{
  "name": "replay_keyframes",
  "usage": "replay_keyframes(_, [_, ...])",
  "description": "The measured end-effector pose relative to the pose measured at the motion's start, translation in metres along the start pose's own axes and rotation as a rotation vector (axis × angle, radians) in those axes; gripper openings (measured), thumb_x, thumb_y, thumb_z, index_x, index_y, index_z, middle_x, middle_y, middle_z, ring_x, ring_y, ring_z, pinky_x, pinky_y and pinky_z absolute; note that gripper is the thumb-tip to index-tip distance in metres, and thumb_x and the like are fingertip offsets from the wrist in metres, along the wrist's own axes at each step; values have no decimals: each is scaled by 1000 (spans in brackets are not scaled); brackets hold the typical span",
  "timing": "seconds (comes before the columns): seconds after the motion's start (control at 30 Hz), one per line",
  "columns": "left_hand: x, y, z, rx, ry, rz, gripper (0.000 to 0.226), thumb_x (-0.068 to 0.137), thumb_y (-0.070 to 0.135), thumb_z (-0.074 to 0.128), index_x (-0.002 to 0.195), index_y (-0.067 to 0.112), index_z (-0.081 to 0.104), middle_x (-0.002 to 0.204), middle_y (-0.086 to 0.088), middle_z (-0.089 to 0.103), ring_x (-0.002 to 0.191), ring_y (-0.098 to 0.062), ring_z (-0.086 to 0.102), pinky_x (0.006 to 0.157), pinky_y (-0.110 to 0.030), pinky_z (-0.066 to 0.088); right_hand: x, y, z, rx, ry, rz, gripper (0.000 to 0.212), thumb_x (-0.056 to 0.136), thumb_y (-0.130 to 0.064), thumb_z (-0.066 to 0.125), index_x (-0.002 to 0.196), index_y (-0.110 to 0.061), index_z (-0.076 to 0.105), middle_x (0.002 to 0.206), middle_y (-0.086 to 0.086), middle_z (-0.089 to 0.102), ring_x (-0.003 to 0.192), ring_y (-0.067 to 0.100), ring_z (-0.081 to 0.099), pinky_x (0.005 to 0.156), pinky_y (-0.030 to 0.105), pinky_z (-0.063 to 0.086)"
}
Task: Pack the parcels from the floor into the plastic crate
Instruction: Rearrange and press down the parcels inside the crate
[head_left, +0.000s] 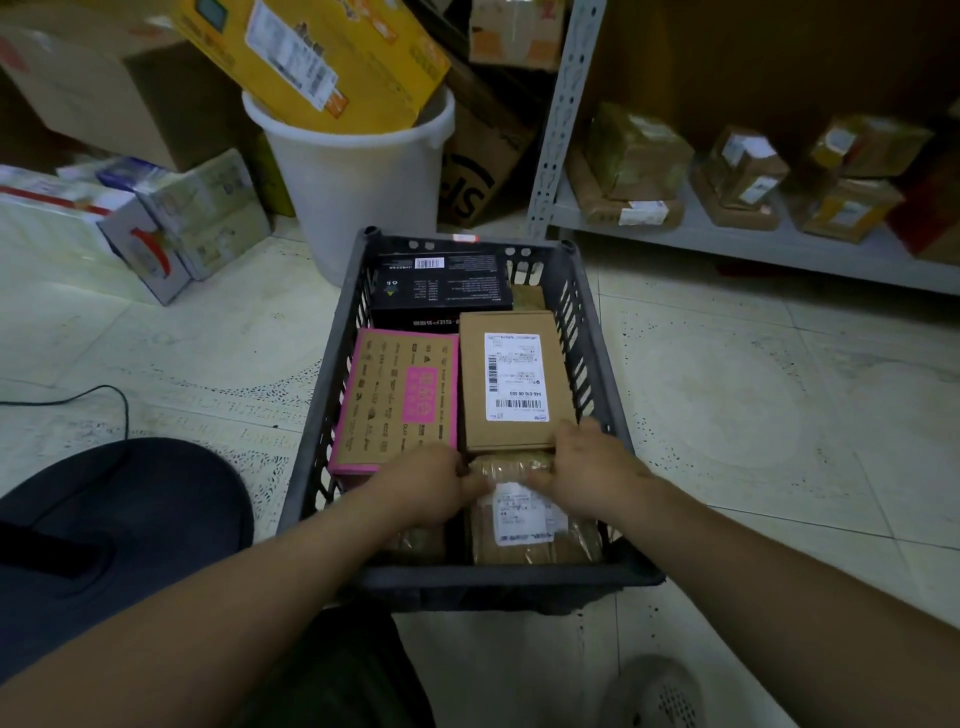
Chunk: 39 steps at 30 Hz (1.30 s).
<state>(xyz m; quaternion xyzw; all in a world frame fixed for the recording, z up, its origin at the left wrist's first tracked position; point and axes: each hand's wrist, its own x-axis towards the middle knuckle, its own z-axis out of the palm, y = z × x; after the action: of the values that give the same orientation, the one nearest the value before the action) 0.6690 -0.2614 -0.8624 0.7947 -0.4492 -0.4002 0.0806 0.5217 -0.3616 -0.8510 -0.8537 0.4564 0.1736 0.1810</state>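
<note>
A dark plastic crate (332, 395) stands on the tiled floor in front of me. Inside lie a black box (441, 291) at the far end, a pink-edged brown box (397, 400) on the left and a brown carton with a white label (511, 382) on the right. At the near end sits a tape-wrapped brown parcel with a white label (524, 519). My left hand (428, 486) and my right hand (592, 467) both grip the far end of this parcel, one on each side, inside the crate.
A white bucket (358, 176) holding a yellow box (317, 57) stands just behind the crate. White boxes (130, 223) lie on the floor at the left. A grey metal shelf (727, 244) with several wrapped parcels runs along the right. A black cable (104, 395) crosses the floor.
</note>
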Motion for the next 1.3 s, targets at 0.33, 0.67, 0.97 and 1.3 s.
replay_keyframes(0.33, [45, -34, -17, 467, 168, -73, 75, 87, 70, 28, 149, 40, -2, 160, -2, -10, 143, -42, -11, 108, -69, 1, 37, -12, 13, -126, -119, -74, 72, 93, -68, 18, 153, -30, 10, 162, 6, -2, 148, 28, -1, 114, 53, 13])
replay_keyframes(0.67, [67, -26, -48, 458, 276, -30, 81, 84, 72, 34, 150, 30, 11, 159, -9, 9, 145, -36, 6, 116, -50, 10, 77, -17, -14, -93, -40, -104, 77, 89, -70, 29, 152, -26, 20, 158, 9, 18, 143, 30, 19, 113, 48, 26])
replay_keyframes(0.97, [118, -42, -56, 410, 338, -49, 74, 91, 65, 21, 151, 27, 1, 160, -5, -5, 147, -26, -6, 119, -45, 1, 140, -9, -10, -144, 111, -172, 75, 90, -68, 30, 151, -25, 21, 159, 7, 14, 145, 27, 13, 114, 44, 18])
replay_keyframes(1.3, [142, -24, -90, 401, 600, -28, 69, 87, 61, 41, 141, 20, 31, 144, -10, 33, 136, -29, 27, 111, -45, 26, 178, -23, -46, -1, 427, -258, 55, 92, -55, 45, 133, -18, 42, 133, 8, 42, 124, 25, 38, 101, 41, 37])
